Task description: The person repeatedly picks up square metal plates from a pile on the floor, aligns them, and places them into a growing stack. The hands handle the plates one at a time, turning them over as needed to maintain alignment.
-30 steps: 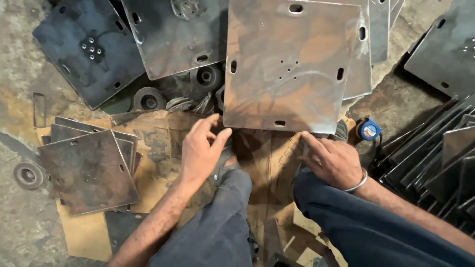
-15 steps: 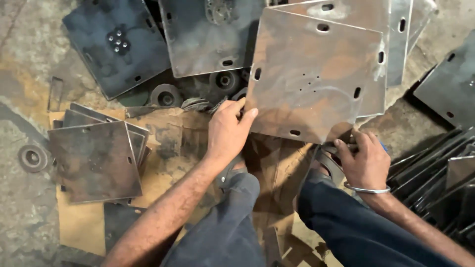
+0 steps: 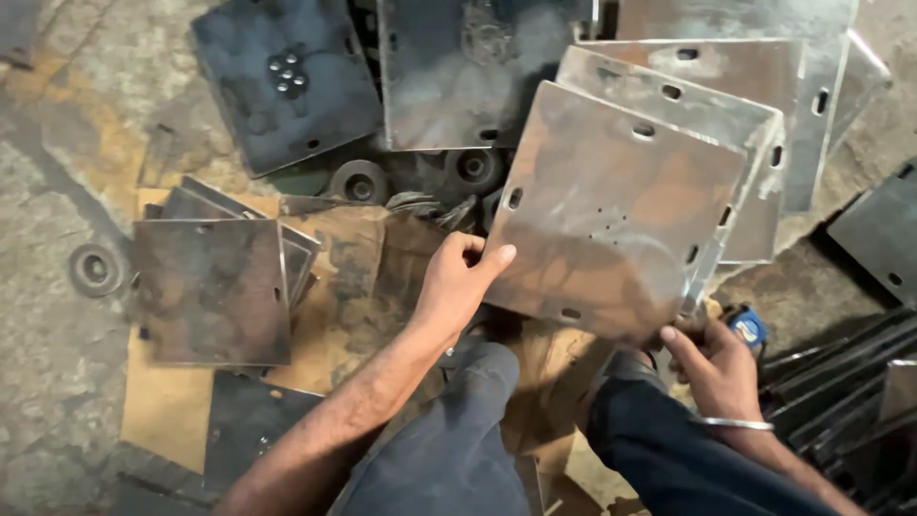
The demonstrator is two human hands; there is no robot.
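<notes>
Big square steel plate (image 3: 611, 215) w/ slotted holes near edges + cluster of small holes near centre, tilted up off the pile, lower edge toward the knees. Left hand (image 3: 457, 287) gripping plate's lower-left edge, thumb over the face, fingers curled behind. Right hand (image 3: 712, 368) at plate's lower-right corner, fingers bent around something there, thin metal bangle (image 3: 734, 423) on the wrist; cannot tell for sure whether gripping the plate itself or sth under it, but touching the corner. Behind lifted plate, more same-type plates (image 3: 764, 115) stacked & fanned out, upper right. Blue-cased tape measure (image 3: 748, 325) just beside right hand, on the ground. Left of left hand: small stack of darker square plates (image 3: 210, 287) lying flat on cardboard sheet (image 3: 167, 411). Top left: dark plate w/ group of bolts/studs in middle (image 3: 287, 81). Top centre: another dull grey plate (image 3: 478, 72). Between these & lifted plate: round metal discs/wheels (image 3: 358, 182), (image 3: 473, 167); one more disc (image 3: 94, 269) alone at far left on concrete floor (image 3: 57, 124). Far right: pile of dark angled plates/strips (image 3: 850, 373). Dark trousers, both knees (image 3: 468, 420) bottom centre, under the plate's near edge.
</notes>
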